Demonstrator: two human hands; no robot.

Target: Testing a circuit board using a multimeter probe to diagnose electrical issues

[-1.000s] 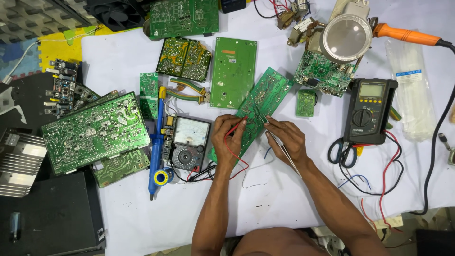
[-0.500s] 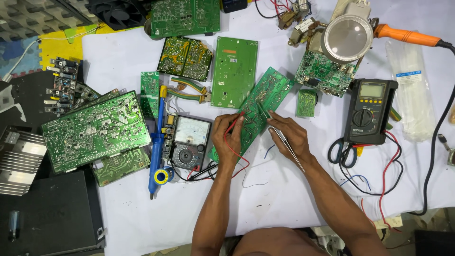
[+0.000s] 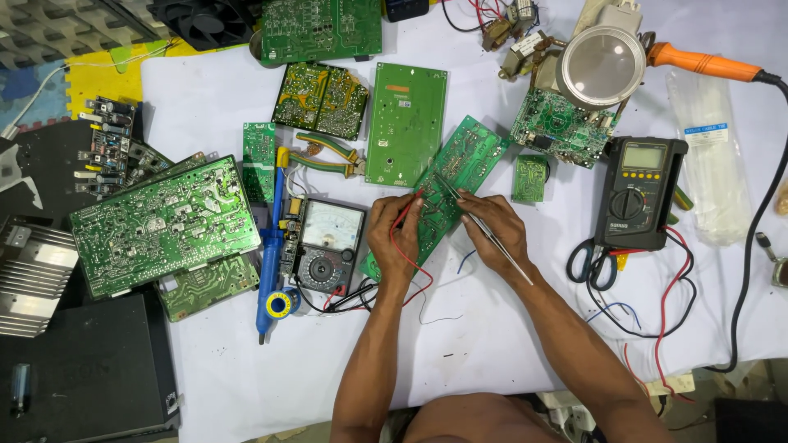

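Green circuit board [image 3: 450,184] lies slanted on the white cloth [image 3: 492,344], in the middle of the table, right under my two hands. I see it from above, through the head camera.

My left hand [image 3: 392,238] rests on the lower end of the board. Its fingers are curled shut on a thin red probe [image 3: 408,212], and a red wire [image 3: 414,275] runs from it back toward the needle meter [image 3: 327,246] just beside the hand. I think the hand leans on the board so it does not slide.

My right hand [image 3: 492,234] pinches a long silver probe [image 3: 484,230], held like a pencil. The fingers are closed tight around it. Its tip touches the board near the middle, close to the red tip. Holding it like a pencil keeps the tip steady on the tiny parts.

A blue solder pump [image 3: 269,246] lies to the left of the needle meter. A big green board [image 3: 160,226] sits farther left. A black number meter [image 3: 636,193] is on the right, with scissors [image 3: 589,262] beside it. A round magnifying glass [image 3: 601,67] is up top, next to an orange soldering iron [image 3: 702,61]. They all sit close, easy to grab.
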